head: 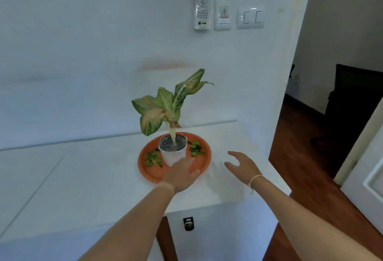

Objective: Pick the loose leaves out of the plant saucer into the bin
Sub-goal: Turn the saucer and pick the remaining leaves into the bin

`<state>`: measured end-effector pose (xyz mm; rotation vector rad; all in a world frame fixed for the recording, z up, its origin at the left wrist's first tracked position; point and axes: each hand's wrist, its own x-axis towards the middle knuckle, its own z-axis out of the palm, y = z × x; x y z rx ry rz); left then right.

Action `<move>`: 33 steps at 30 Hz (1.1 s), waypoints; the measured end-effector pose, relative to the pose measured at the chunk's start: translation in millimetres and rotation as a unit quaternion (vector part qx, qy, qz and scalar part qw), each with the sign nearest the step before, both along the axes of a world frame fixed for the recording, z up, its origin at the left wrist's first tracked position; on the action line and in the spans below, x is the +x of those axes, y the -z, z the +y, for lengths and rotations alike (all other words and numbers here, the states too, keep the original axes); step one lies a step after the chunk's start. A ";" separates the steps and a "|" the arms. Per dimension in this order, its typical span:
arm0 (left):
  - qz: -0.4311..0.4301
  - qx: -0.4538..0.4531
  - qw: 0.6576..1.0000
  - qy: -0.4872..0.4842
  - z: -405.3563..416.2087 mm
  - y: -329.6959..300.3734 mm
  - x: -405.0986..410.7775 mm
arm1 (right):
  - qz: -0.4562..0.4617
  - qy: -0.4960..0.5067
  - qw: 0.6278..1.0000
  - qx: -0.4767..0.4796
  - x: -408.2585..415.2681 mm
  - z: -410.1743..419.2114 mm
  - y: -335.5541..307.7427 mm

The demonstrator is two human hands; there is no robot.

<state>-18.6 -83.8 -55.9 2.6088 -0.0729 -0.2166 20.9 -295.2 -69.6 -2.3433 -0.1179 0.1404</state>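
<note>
Orange saucer lies flat, leaves scattered; left hand spread, right hand open, both empty.

A white, smooth-topped counter runs along the far wall, its right end stopping short of the dark wooden floor. Directly on it, toward the right end, sits a round orange plastic saucer; a thin seam crosses the left part.

Bare forearms, thin pale string bracelet, prob. knotted
</note>
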 end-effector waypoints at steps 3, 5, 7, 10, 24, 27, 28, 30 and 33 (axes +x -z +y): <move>-0.029 -0.006 0.999 -0.037 45.5 9.7 -18.7 | 0.013 -0.001 1.000 0.012 -9.1 35.1 7.7; -0.029 -0.003 0.998 -0.056 63.8 15.5 -25.4 | 0.020 0.011 0.999 0.028 -11.2 48.8 12.1; -0.025 0.008 0.996 -0.085 75.4 22.3 -29.7 | 0.027 0.024 0.998 0.043 -11.8 58.0 16.0; -0.048 0.016 0.990 -0.134 80.4 31.2 -33.0 | 0.041 0.043 0.995 0.075 -9.9 65.3 19.2; -0.011 -0.312 0.804 -0.506 51.5 42.2 -3.5 | 0.134 0.049 0.975 0.173 42.9 56.6 28.7; -0.017 -0.329 0.788 -0.520 48.4 49.4 2.7 | 0.160 0.055 0.965 0.201 52.7 55.9 32.8; -0.023 -0.341 0.782 -0.522 47.5 51.4 4.0 | 0.170 0.059 0.959 0.217 54.9 55.8 34.0; -0.034 -0.364 0.772 -0.520 45.5 52.0 3.5 | 0.184 0.069 0.948 0.249 58.4 56.4 35.1; -0.035 -0.387 0.767 -0.510 47.7 51.9 -0.1 | 0.199 0.082 0.934 0.285 62.9 57.2 36.6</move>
